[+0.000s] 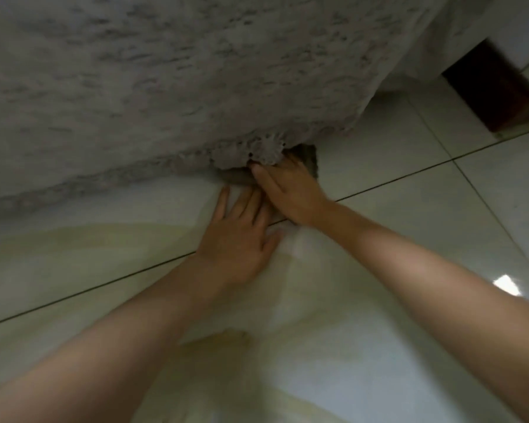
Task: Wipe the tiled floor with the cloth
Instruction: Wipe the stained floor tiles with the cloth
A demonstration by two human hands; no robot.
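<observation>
Two hands on the floor (409,227), both flat, neither gripping. Left hand (242,236) lies palm down, fingers spread, on pale tile across a grout line. Right hand (287,190) lies just beyond it, fingers stretched out and pressing on a grey cloth (235,175) at the far edge, under the lace hem of a hanging cover (165,87). Dark furniture leg (495,90) stands far right.

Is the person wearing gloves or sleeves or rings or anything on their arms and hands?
No. Both forearms are bare as far as the picture shows, with no sleeves in view. The left hand and the right hand have no gloves. No watch, bracelet or ring shows, though the picture is a bit blurry, so something tiny could be missed. The fingernails look short and plain.
</observation>
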